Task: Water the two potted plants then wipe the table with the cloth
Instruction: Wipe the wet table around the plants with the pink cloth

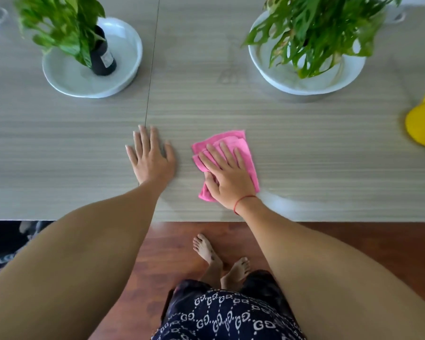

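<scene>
A folded pink cloth (pixel 241 143) lies on the grey wood-grain table (pixel 304 148), near its front edge. My right hand (pixel 227 176) presses flat on the cloth, fingers spread, thumb tucked at its left edge. My left hand (pixel 151 157) rests flat and empty on the table just left of the cloth. At the back left a leafy plant in a black pot (pixel 101 55) stands in a white dish (pixel 123 77). At the back right a second plant (pixel 314 33) stands in another white dish (pixel 275 72).
A yellow watering can (pixel 422 121) shows partly at the right edge of the table. A seam (pixel 150 77) runs across the tabletop between the dishes. A faint wet streak lies right of my right wrist. Below the table edge are my bare feet (pixel 221 263) on a wooden floor.
</scene>
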Demonstrator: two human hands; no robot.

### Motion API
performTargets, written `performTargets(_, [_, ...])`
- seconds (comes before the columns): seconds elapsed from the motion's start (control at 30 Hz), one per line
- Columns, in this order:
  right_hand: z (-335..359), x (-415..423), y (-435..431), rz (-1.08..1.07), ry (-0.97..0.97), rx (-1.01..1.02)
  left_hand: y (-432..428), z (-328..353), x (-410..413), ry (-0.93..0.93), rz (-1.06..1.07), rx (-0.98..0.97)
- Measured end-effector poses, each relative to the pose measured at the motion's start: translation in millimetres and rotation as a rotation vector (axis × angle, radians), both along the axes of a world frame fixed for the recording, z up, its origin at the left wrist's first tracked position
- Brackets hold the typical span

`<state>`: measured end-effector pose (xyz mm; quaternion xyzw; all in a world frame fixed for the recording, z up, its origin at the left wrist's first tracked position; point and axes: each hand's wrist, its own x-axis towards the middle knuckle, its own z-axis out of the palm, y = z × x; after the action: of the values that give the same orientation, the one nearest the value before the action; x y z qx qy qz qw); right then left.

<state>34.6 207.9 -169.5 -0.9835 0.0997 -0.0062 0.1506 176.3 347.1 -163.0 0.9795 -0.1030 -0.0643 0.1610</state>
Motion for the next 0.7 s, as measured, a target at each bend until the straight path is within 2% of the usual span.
performTargets(0.13, [3, -33, -26, -0.118, 0.025, 0.016, -32, 12, -5, 0.001, 0.023, -0.003])
performTargets(0.27, [8, -74, -70, -0.293, 0.078, 0.004, -98, 18, -18, -0.037, -0.188, -0.062])
performTargets(0.4, [10, -107, -114, -0.440, 0.094, -0.039, -151, 17, -42, -0.017, -0.295, -0.104])
performTargets(0.53, [10, -111, -137, -0.566, 0.085, -0.023, -191, 13, -59, -0.005, -0.373, -0.118])
performTargets(0.7, [4, -98, -171, -0.686, 0.076, -0.015, -240, 8, -69, 0.009, -0.352, -0.144])
